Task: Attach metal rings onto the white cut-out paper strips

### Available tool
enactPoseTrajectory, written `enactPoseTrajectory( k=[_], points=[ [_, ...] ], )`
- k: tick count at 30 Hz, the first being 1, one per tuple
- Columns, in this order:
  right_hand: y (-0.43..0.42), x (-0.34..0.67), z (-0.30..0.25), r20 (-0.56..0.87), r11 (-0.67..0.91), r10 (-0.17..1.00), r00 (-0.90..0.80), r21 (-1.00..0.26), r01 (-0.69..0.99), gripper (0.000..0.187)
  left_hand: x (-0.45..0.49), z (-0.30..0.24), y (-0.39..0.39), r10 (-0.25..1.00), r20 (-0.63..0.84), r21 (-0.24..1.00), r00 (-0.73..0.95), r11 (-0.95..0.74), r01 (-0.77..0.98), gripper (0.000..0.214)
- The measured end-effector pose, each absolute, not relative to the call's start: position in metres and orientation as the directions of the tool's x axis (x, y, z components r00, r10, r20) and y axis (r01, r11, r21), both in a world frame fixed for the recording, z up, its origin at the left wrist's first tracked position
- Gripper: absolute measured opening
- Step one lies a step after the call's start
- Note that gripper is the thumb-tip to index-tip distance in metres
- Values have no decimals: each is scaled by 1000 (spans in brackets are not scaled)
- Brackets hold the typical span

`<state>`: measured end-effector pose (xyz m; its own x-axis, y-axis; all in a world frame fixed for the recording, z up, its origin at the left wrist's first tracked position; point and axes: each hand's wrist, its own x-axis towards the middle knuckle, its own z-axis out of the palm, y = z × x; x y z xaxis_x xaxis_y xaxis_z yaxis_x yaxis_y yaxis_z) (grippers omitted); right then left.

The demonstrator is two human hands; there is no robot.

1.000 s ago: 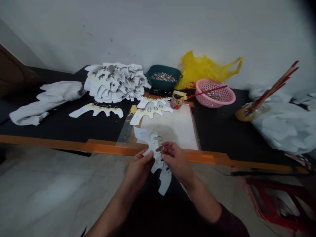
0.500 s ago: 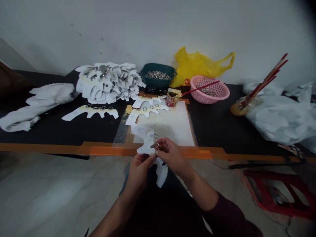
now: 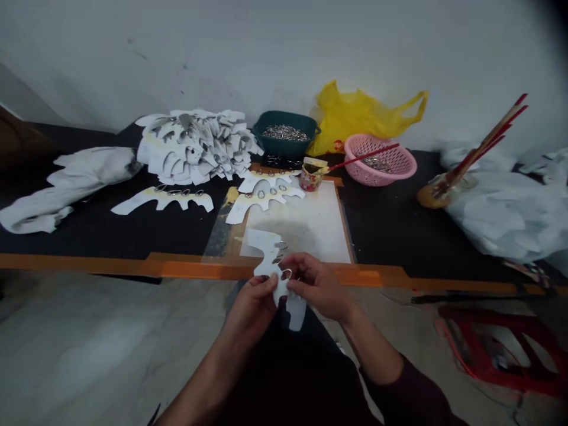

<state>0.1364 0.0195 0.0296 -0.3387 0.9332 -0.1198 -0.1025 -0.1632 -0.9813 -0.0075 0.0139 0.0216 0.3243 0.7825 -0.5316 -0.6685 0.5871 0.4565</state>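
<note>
In front of the table edge I hold a white scalloped cut-out strip (image 3: 267,244) with thin metal rings along its right side. My left hand (image 3: 255,300) is closed on it, thumb pressed on its face near the middle. My right hand (image 3: 323,288) is closed at the strip's right edge, beside a metal ring (image 3: 287,273), thumb and fingers pinching there. The strip's lower tail (image 3: 296,313) hangs between my hands. What lies under the right fingertips is partly hidden. Similar ringed strips (image 3: 261,200) lie on the white board (image 3: 326,228) just beyond.
A heap of white strips (image 3: 190,148) and another ringed strip (image 3: 166,200) lie left. Behind stand a green basin (image 3: 286,121) of metal rings, a glue tub (image 3: 310,177) with a red stick, and a pink basket (image 3: 394,165). A jar (image 3: 432,195) with sticks and plastic bags (image 3: 510,213) stand right.
The strip has shifted slightly right and up through my hands, so a lower part is now between them. My left thumb sits higher on it; the right hand has moved slightly right and down.
</note>
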Motion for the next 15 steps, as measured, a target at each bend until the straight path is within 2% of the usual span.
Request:
enactPoseTrajectory(
  k=[2, 7, 11, 13, 15],
  points=[
    [22, 137, 26, -124, -159, 940, -317, -983, -88, 29, -7, 21, 14, 787, -551, 445, 276, 557, -701, 19],
    [23, 137, 23, -206, -249, 936, -285, -960, -124, 33, 4, 17, 12, 859, -506, 556, 72, 389, -734, 29],
    [18, 133, 24, -182, -189, 956, -232, -982, -9, 40, 7, 16, 9, 905, -425, 620, 23, 310, -721, 35],
    [17, 133, 22, -142, -142, 961, -238, -990, 13, 37, 4, 17, 9, 892, -449, 609, 56, 351, -711, 30],
    [18, 134, 19, -117, -135, 950, -289, -990, -43, 36, -1, 18, 10, 845, -503, 542, 184, 474, -694, 26]
  ],
)
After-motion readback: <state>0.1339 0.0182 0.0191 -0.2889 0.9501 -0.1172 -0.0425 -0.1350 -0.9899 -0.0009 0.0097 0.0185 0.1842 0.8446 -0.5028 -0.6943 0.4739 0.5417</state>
